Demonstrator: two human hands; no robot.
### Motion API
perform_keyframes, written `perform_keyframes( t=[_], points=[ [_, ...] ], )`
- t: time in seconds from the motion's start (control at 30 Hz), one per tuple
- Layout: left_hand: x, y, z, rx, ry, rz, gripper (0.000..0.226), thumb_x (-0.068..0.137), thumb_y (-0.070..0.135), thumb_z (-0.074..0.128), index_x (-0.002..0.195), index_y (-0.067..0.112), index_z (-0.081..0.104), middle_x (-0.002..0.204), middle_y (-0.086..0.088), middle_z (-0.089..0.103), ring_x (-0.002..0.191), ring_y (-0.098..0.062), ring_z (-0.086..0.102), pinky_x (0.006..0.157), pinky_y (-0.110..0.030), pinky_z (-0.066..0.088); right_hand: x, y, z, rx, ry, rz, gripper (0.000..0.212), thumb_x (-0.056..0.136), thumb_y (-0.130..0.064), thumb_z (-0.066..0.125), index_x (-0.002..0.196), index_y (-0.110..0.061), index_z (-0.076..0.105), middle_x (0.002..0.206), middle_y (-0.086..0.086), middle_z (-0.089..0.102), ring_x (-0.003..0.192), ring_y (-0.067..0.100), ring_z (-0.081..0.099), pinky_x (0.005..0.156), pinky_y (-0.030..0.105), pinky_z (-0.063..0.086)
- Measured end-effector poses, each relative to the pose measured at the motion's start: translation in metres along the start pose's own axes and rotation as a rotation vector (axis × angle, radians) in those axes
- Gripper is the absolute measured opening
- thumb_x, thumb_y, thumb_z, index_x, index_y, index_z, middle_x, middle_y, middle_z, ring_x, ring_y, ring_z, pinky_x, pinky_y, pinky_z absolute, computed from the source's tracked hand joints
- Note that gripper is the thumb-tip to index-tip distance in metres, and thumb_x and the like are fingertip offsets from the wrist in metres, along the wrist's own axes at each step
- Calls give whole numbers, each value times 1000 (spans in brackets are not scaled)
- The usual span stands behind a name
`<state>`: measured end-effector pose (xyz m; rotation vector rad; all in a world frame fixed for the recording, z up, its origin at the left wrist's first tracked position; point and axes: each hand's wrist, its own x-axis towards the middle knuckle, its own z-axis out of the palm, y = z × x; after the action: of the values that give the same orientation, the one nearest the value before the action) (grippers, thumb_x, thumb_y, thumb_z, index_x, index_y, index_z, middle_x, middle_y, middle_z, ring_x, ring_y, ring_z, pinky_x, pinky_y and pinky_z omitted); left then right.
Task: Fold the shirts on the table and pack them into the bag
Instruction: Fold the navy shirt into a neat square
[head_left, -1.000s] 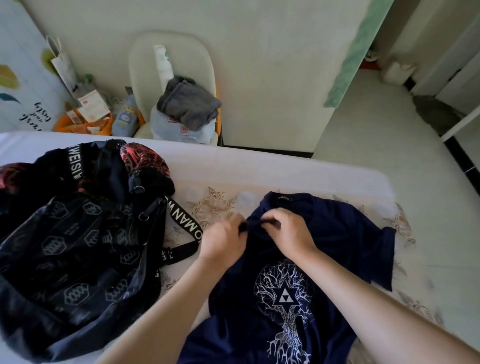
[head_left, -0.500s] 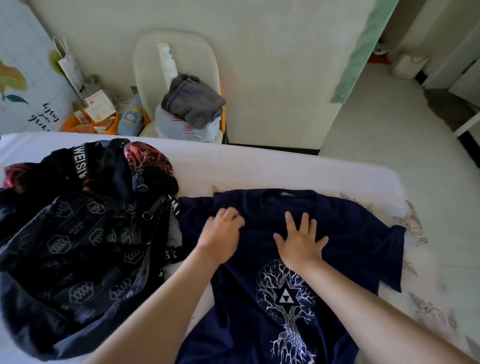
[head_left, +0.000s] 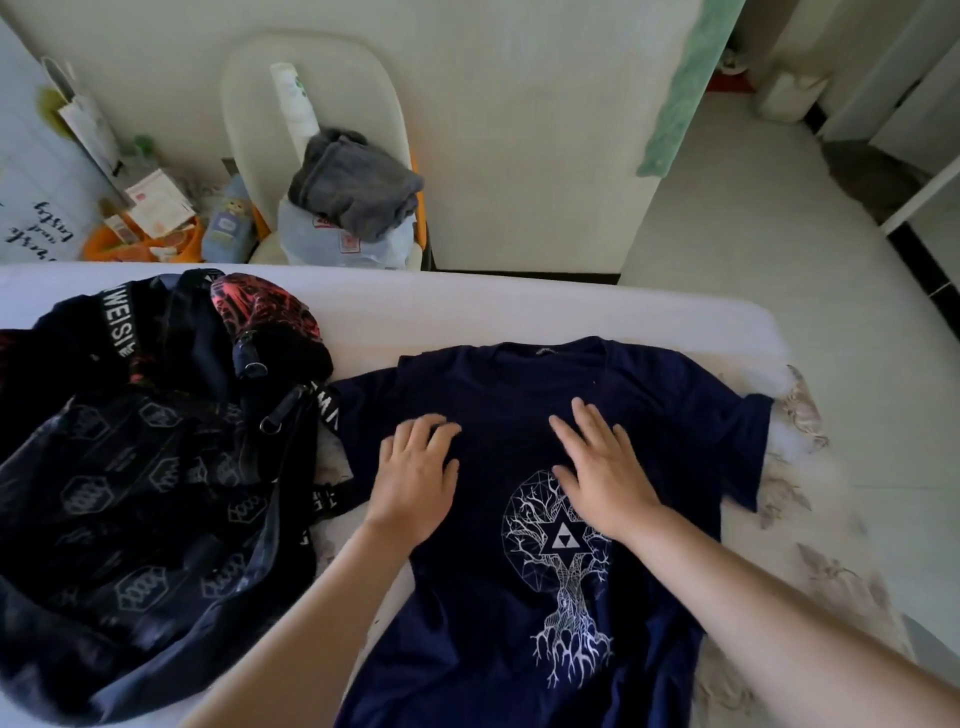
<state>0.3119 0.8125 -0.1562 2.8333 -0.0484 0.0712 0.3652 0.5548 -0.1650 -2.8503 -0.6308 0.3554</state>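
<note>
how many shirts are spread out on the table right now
1: the navy tree-print shirt lies flat right of the black bag, with the left hand and right hand resting on it. More may be hidden inside the bag.

The only view is a wide-angle one from the person's head, facing forward and steeply down over the table (head_left: 519, 312). It sits close: the left hand (head_left: 413, 483) and right hand (head_left: 605, 478) reach in from the bottom edge. The bag (head_left: 130, 493) fills the lower left, the shirt (head_left: 467, 597) the lower centre, and the wall (head_left: 519, 130) and floor (head_left: 779, 260) bend across the top.
</note>
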Motion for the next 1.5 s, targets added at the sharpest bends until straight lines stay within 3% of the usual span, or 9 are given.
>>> perform_keyframes(
  t=[0.23, 0.47, 0.67, 0.9, 1.03, 1.13, 1.3, 1.4, 1.5],
  points=[
    [-112, -6, -4, -91, -5, -100, 12, 90, 26, 57, 91, 22, 46, 93, 7, 46, 82, -17, 51, 68, -32, 49, -94, -105, 35, -62, -22, -20, 56, 93, -49, 37, 141, -22, 48, 146, 8, 41, 129, 27, 48, 96, 51, 47],
    [-177, -7, -13, -290, -220, -134, 34, 96, 19, 52, 129, 23, 47, 112, -1, 59, 98, -19, 58, 77, -24, 44, -112, -112, 45, -137, -249, 104, 77, 101, -61, 23, 157, -23, -13, 162, 9, -26, 152, 27, -17, 121, 57, 4],
    [-200, -23, -33, -157, -230, -452, 26, 98, 13, 42, 120, 16, 55, 105, -9, 67, 94, -28, 66, 76, -36, 52, -150, -119, 30, -81, -107, 43, 74, 101, -47, 41, 159, -22, 2, 165, 10, -15, 153, 25, -8, 124, 42, 10],
    [-228, 15, -37, -239, -176, 31, 12, 94, 33, 52, 104, 27, 55, 103, 9, 51, 100, -19, 56, 71, -33, 47, -239, -101, 29, 19, 102, -7, 51, 75, -50, 58, 121, -27, 51, 125, -7, 42, 113, 16, 47, 95, 36, 47],
    [-246, 50, -22, -61, -471, 192, 47, 74, 55, 61, 116, 35, 53, 115, 12, 44, 111, -11, 42, 92, -30, 40, -283, -74, 35, -88, -159, -41, 60, 68, -58, 53, 122, -31, 54, 129, -6, 41, 118, 17, 45, 104, 33, 40],
    [-254, 53, -5, -3, -484, 166, 46, 85, 30, 60, 130, 31, 51, 125, 6, 39, 116, -18, 38, 100, -34, 39, -292, -54, 44, -97, -172, -57, 52, 76, -34, 52, 128, -30, 57, 140, -3, 45, 124, 18, 48, 106, 31, 41],
    [-250, 49, -13, -144, -435, 104, 48, 84, -4, 45, 118, 23, 65, 118, 4, 54, 111, -18, 52, 92, -16, 37, -293, -35, 40, -122, 115, -81, 19, 73, -20, 48, 82, -24, 65, 74, -8, 58, 68, 18, 63, 63, 32, 50],
    [-250, 61, -29, -49, -556, 41, 38, 88, 8, 45, 117, 23, 66, 122, 6, 62, 114, -21, 57, 90, -24, 43, -309, -20, 22, -150, 50, -32, 29, 79, -36, 41, 86, -25, 67, 76, -9, 62, 75, 17, 64, 73, 34, 47],
    [-259, 84, -35, 236, -825, 75, 36, 92, 11, 39, 118, 11, 65, 126, -11, 63, 115, -34, 58, 95, -39, 47, -333, -2, 18, -129, -112, -36, 54, 83, -55, 38, 123, -30, 64, 119, -9, 60, 112, 16, 55, 104, 34, 36]
  ],
)
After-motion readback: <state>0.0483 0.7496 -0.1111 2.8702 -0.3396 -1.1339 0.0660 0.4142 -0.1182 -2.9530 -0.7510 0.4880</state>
